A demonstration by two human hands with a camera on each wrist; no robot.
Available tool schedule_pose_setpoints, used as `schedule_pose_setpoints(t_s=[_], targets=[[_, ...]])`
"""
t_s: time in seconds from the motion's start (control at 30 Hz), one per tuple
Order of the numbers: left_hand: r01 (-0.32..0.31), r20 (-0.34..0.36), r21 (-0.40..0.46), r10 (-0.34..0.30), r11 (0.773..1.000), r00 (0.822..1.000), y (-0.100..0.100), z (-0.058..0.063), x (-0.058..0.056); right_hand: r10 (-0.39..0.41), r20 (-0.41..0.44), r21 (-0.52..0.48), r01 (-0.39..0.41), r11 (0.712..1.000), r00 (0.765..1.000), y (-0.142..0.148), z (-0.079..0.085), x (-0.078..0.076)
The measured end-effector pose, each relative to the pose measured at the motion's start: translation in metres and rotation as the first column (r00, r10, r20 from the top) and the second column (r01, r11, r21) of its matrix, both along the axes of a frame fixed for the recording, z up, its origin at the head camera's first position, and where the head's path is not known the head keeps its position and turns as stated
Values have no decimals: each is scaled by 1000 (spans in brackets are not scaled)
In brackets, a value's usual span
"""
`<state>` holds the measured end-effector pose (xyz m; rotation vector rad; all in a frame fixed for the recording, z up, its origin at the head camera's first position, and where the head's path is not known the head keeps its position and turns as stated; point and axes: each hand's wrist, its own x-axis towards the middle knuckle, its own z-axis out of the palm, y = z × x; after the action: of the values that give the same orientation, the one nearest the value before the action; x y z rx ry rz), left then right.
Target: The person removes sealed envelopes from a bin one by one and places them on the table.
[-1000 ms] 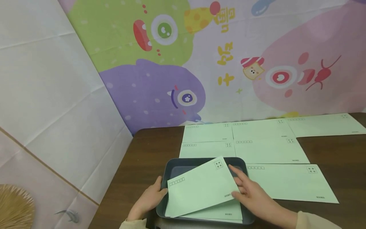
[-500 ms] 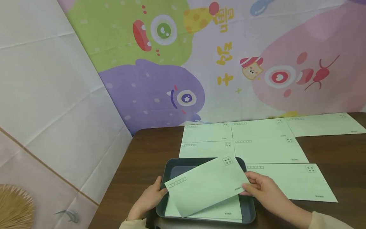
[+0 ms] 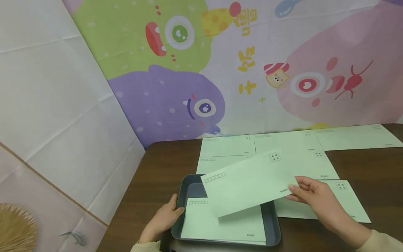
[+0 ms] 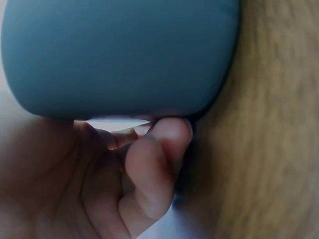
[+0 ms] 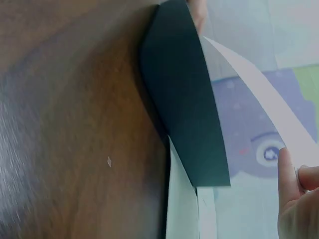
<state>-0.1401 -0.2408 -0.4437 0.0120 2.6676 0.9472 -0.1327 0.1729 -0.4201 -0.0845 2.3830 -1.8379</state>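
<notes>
My right hand (image 3: 324, 203) pinches a pale green envelope (image 3: 248, 185) by its right end, thumb on top. The envelope is raised and tilted over the dark grey tray (image 3: 274, 224), its far part overlapping envelopes on the table in the head view. In the right wrist view the envelope (image 5: 269, 89) is seen nearly edge-on between the fingertips (image 5: 286, 174). My left hand (image 3: 163, 217) grips the tray's left side, thumb over the rim; the left wrist view shows its fingers (image 4: 149, 169) curled against the tray wall (image 4: 119, 59). More envelopes (image 3: 223, 224) lie stacked inside the tray.
Several green envelopes (image 3: 286, 140) lie in rows on the dark wooden table (image 3: 157, 168), behind and to the right of the tray. A cartoon-printed cloth (image 3: 176, 94) hangs behind the table, and a pale wall panel (image 3: 63, 87) stands at the left.
My right hand has slid the top envelope right, then lifted it up and away from the tray, exposing the envelope beneath. The left hand and tray have stayed in place.
</notes>
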Motion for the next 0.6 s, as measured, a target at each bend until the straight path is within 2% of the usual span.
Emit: schedule_pose_setpoints(t_s=[0.17, 0.27, 0.4, 0.53, 0.6], targets=[[-15, 11, -2, 15, 1000, 1000, 0, 0, 3, -33, -45, -168, 25, 986, 998, 18, -3, -8], [-25, 16, 0, 25, 1000, 1000, 0, 1, 4, -53, -85, -313, 24, 949, 995, 28, -5, -12], [-27, 19, 6, 27, 1000, 999, 0, 2, 4, -89, -122, -445, 26, 895, 988, 41, -7, -17], [-31, 25, 5, 31, 999, 999, 0, 1, 4, -146, -124, -518, 62, 853, 981, 57, -10, -21], [-33, 25, 3, 33, 999, 999, -1, 1, 4, -176, -116, -524, 90, 847, 978, 66, -13, -23]])
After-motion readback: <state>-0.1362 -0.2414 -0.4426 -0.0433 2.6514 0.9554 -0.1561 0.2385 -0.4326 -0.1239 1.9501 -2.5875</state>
